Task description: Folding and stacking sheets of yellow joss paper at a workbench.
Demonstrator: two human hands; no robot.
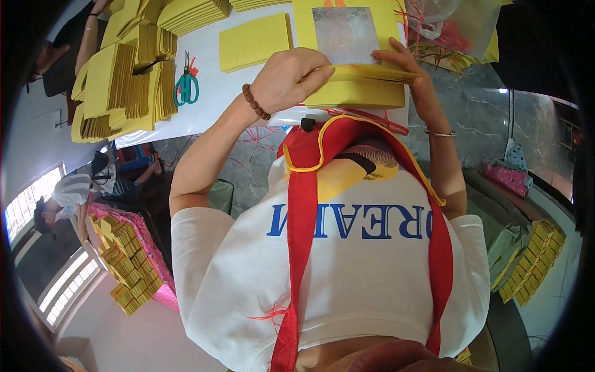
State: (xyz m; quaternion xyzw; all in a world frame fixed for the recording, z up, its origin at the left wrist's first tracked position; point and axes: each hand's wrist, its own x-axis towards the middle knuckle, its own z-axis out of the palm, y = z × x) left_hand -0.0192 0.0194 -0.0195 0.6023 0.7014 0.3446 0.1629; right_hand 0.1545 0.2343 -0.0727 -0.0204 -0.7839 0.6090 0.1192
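A yellow paper stack (356, 96) with a folded layer lies at the table's near edge in front of me. My left hand (291, 77), with a brown bead bracelet above it, pinches the left end of the folded layer. At the right end, my right hand (416, 77) grips the same paper, its fingers reaching over the top. Just beyond the fold is a silver-grey square (345, 34) on yellow paper. A flat yellow pile (254, 42) rests left of it. Farther left lie scissors (186, 87) with green handles and a red tie on them.
Several bundles of folded yellow paper (105, 80) crowd the white table's left side. A clear plastic bag (462, 25) and red strings are at the right. Another person (71, 192) is at the far left near a pink-covered surface with yellow bundles (130, 266). More bundles (533, 263) stand right.
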